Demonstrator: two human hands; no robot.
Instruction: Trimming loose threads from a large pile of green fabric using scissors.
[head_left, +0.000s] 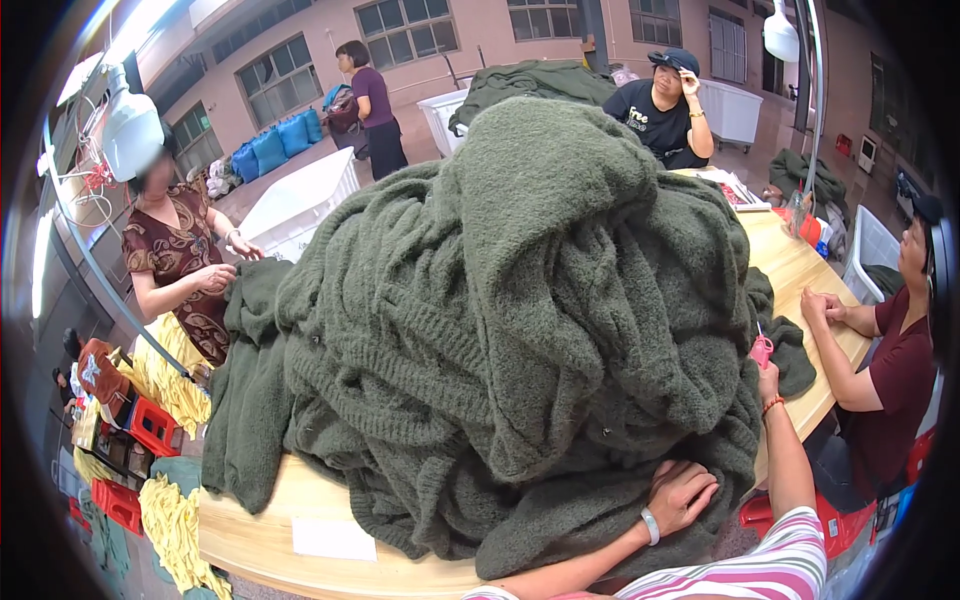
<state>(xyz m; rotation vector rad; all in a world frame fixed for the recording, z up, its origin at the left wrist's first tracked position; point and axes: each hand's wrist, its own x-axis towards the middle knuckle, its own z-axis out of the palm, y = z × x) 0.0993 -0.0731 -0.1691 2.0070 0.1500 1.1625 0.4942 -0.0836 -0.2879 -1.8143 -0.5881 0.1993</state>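
A tall heap of dark green knitted sweaters covers most of the wooden table. My left hand, with a pale band at its wrist, rests palm down on the near right side of the heap. Its fingers are loosely bent over the knit and appear to hold nothing. At the heap's right edge, my right hand is closed round small pink-handled scissors, their metal tip pointing up. A red bracelet circles that wrist. Beside the scissors, part of a green sweater lies on the table.
A white paper lies at the table's near edge. One person at left touches the heap; another sits at right. A third is behind the heap. White bins, yellow garments and red stools stand around.
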